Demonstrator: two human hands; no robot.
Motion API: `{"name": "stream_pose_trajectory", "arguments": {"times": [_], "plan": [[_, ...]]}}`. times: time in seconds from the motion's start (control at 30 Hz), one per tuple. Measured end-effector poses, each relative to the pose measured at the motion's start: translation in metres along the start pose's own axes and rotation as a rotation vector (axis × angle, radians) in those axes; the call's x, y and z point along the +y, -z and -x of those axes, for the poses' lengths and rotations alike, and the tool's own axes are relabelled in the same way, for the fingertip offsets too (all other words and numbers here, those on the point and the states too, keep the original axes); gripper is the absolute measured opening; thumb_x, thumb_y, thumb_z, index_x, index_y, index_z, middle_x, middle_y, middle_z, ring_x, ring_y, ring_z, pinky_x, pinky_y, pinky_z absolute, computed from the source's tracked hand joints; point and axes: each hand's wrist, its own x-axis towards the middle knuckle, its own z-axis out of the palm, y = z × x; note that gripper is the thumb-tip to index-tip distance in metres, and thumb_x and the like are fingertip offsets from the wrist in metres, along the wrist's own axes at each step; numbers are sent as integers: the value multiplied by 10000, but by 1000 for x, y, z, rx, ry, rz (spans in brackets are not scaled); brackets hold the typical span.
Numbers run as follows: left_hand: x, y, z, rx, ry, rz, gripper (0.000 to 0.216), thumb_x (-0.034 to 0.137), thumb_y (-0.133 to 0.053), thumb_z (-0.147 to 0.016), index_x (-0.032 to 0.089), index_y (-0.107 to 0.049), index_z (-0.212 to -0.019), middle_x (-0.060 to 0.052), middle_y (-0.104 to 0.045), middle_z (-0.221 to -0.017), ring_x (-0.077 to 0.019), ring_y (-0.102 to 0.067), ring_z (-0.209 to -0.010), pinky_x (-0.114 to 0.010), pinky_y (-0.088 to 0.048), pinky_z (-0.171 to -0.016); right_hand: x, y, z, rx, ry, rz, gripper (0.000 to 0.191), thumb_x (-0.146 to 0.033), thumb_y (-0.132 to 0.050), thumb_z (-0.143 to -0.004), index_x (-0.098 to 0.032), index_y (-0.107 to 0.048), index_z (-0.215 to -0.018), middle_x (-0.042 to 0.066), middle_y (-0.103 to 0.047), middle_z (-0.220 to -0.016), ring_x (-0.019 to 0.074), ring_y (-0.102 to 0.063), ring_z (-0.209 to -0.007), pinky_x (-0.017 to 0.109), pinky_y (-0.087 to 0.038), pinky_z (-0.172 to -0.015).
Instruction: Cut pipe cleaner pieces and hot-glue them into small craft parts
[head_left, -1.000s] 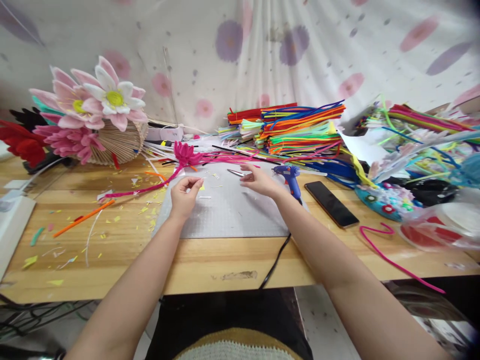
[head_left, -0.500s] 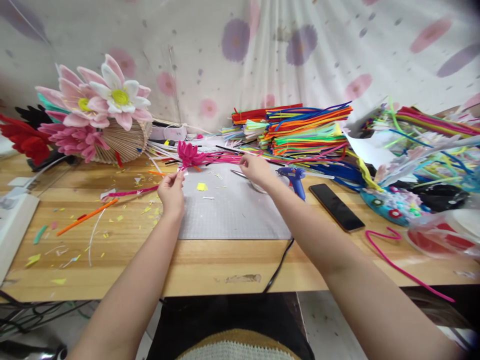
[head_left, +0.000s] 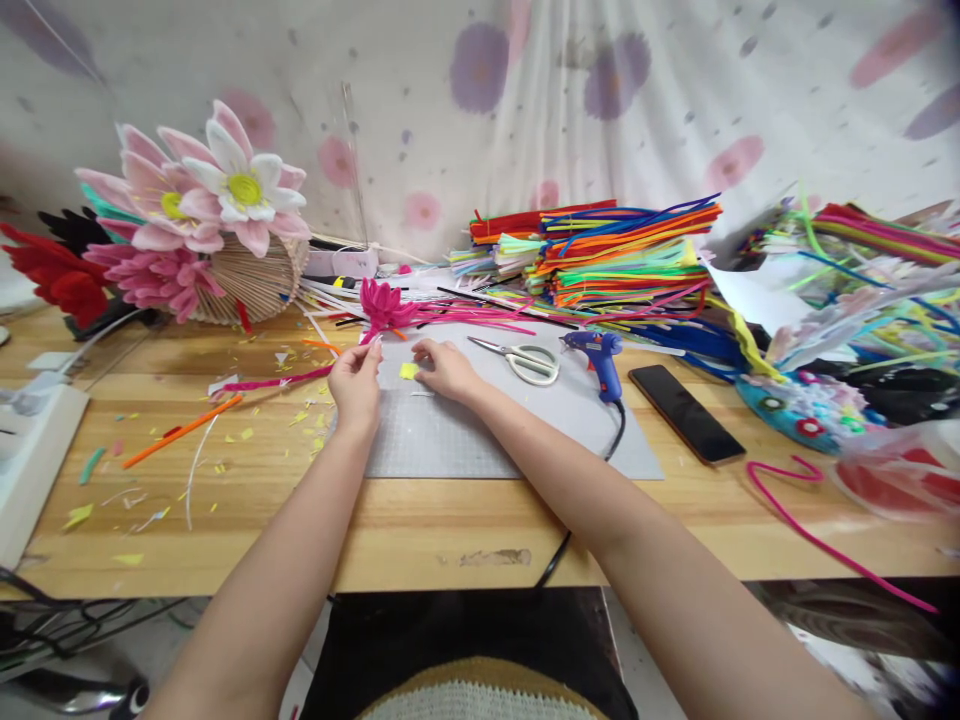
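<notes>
Pinching the magenta flower's stem (head_left: 352,352) at the mat's (head_left: 480,440) eleven o'clock corner, my left hand (head_left: 355,378) is closed on it. My right hand (head_left: 444,366) rests fingers-down, touching the yellow scrap (head_left: 407,371); scissors (head_left: 519,358) lie at its three o'clock.

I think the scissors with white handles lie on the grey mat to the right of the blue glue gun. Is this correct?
Not quite. In the head view the scissors with white handles do lie on the grey mat, but to the left of the blue glue gun, between it and the right hand.
</notes>
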Motion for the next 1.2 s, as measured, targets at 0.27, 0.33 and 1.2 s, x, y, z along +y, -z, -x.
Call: {"name": "stream_pose_trajectory", "arguments": {"times": [0.27, 0.33, 1.2], "plan": [[-2, 1, 2, -46, -39, -33, 145, 280, -656, -649, 146, -603, -666, 32, -546, -585, -63, -440, -527, -197, -359, -551, 2, 0, 2, 70, -38, -73, 373, -70, -528, -659, -194, -534, -1011, -18, -632, -791, 132, -537, -767, 272, -396, -745], [-3, 1, 2, -73, -56, -57, 145, 282, -652, -649, 147, -604, -676, 28, -556, -593, -71, -463, -545, -203, -376, -573, 3, 4, 4, 92, -64, -122, 353, -69, -512, -661, -200, -532, -988, -32, -620, -750, 118, -543, -721, 255, -396, -698], [-21, 4, 3, -256, -223, -284, 175, 343, -609, -684, 168, -625, -693, 14, -585, -615, -104, -505, -577, -235, -402, -592, 8, 19, 10, 245, -209, -209, 251, -103, -506, -689, -199, -531, -920, -4, -656, -813, 128, -598, -752, 288, -454, -741]]}}
